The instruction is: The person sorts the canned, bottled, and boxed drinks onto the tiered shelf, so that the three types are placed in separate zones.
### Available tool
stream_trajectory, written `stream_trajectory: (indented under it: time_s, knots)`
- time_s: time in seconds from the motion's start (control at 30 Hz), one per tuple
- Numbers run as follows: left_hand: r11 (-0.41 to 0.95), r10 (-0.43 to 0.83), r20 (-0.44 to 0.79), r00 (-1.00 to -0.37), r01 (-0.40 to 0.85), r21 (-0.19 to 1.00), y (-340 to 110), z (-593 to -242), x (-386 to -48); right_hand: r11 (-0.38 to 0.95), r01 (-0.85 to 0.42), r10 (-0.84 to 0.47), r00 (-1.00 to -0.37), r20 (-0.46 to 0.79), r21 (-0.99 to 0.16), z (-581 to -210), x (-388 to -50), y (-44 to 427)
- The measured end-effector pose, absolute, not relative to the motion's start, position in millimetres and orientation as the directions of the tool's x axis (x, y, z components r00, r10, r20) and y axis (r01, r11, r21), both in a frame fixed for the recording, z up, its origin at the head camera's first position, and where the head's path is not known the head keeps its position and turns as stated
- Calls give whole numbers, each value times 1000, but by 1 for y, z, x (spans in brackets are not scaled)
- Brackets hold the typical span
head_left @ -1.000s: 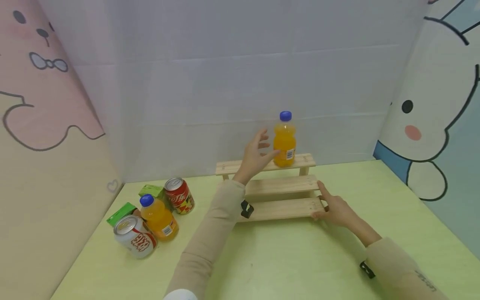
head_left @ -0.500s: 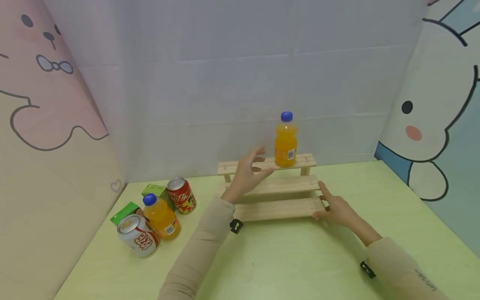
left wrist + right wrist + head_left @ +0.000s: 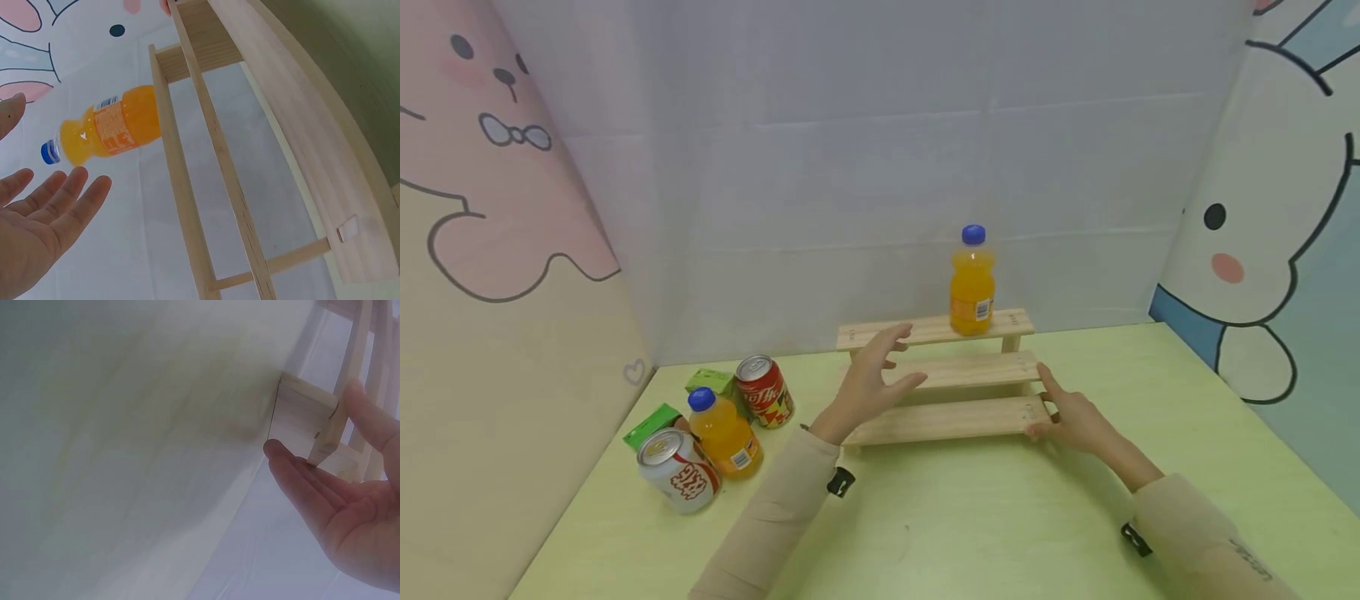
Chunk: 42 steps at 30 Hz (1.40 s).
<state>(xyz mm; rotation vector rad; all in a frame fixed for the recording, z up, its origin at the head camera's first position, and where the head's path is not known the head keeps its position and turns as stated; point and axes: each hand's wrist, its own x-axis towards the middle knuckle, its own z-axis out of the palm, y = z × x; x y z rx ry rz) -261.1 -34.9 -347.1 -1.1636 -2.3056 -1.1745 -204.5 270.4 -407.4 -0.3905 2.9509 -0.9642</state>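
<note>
A 3-tier wooden rack (image 3: 951,419) has its end gripped by the right hand (image 3: 1071,421); the left hand (image 3: 867,387), fingers parted, holds nothing. A bottle of orange liquid (image 3: 973,287) tops the rack; a matching bottle (image 3: 718,433) stands beside 2 cans (image 3: 679,471) and what appear to be 2 green boxes (image 3: 651,425).

Across the far side we see a pale, faintly creased white sheet (image 3: 850,175), meeting a cream left wall (image 3: 542,392) that carries a pink cartoon animal (image 3: 505,192) with a bow tie. To the right we find a light-blue wall (image 3: 1318,417) with a white cartoon figure (image 3: 1270,225), while soft light falls over the pale yellow-green tabletop (image 3: 970,525) on our near side.
</note>
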Motion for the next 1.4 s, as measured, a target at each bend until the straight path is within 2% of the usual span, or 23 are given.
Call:
stream_trajectory:
  time_s: [0.7,1.0,1.23,1.4]
  knots:
    - [340,511,668,-541,841,421,-79,-362,-229,778,-252,-245,-965,92,-576,-410,-206,272]
    - [407,479,653,-586,808,426,-109,-368,-215,780,-250,-239,-966,97,-573,-412,-206,270]
    - [429,419,714,-560,816,388,-133,-369,-205,779,-239,-237,-968,81,-580,-411,-206,268]
    - [435,401,706,-583,800,413,-144,-370,-201,789,-230,-227,-971,78,-570,-410,-205,270]
